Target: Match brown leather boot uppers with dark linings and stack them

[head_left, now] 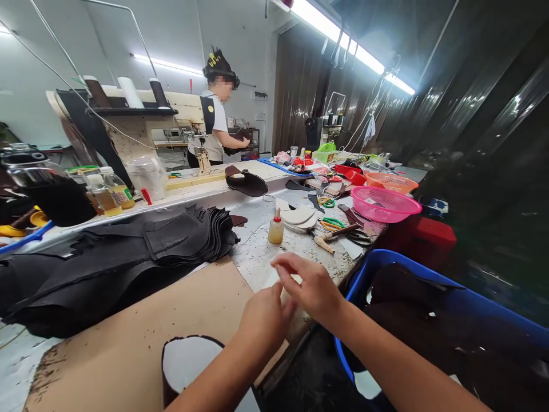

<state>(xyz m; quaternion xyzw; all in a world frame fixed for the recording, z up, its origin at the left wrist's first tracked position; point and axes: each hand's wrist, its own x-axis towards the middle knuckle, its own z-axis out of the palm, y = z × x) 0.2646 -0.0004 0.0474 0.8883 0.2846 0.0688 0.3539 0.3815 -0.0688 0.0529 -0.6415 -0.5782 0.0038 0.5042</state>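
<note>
My left hand (266, 313) and my right hand (306, 286) meet over the edge of the tan board (193, 306). Both are closed: the left shows mostly its back, while the right curls its thumb and index finger in a pinch. Whatever lies between the fingers is hidden or too small to name; a pale patch shows there. Beyond them stands a small glue bottle (275, 230) with a red cap. Below my left forearm is a white-topped piece with a dark edge (193, 357), partly covered by the arm.
Stacked black cut pieces (171, 246) lie left. A blue bin (429, 280) of dark pieces stands right. Beyond are white rounded pads (298, 216), a hammer (325, 244), a pink basket (386, 205) and a sewing machine (184, 109). A co-worker (218, 126) stands behind it.
</note>
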